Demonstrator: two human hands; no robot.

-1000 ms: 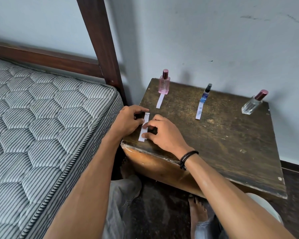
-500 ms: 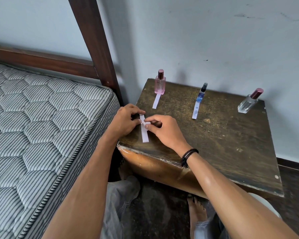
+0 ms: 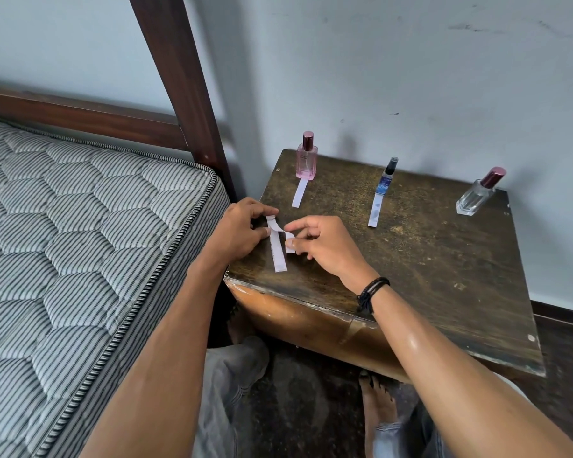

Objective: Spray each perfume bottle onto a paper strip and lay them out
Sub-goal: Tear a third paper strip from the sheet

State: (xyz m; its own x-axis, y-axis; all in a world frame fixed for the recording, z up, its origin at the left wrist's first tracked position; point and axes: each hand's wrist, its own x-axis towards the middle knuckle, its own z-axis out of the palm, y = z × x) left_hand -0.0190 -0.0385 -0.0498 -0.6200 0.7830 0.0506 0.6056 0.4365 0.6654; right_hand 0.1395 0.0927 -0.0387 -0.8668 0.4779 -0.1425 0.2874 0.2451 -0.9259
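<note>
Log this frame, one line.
left hand: pinches flat strip | right hand: pinches curled strip | clear bottle: no strip yet

Striped mattress (image 3: 80,242) w/ dark wood bedpost (image 3: 183,77) beside worn table (image 3: 427,266).

Bare bench (image 3: 444,285) top open at front right. Pink bottle (image 3: 306,161), blue bottle (image 3: 387,178), clear bottle (image 3: 475,198) stand along the back by the wall (image 3: 411,77); bedpost (image 3: 179,77) and mattress (image 3: 80,242) hem the left.
</note>
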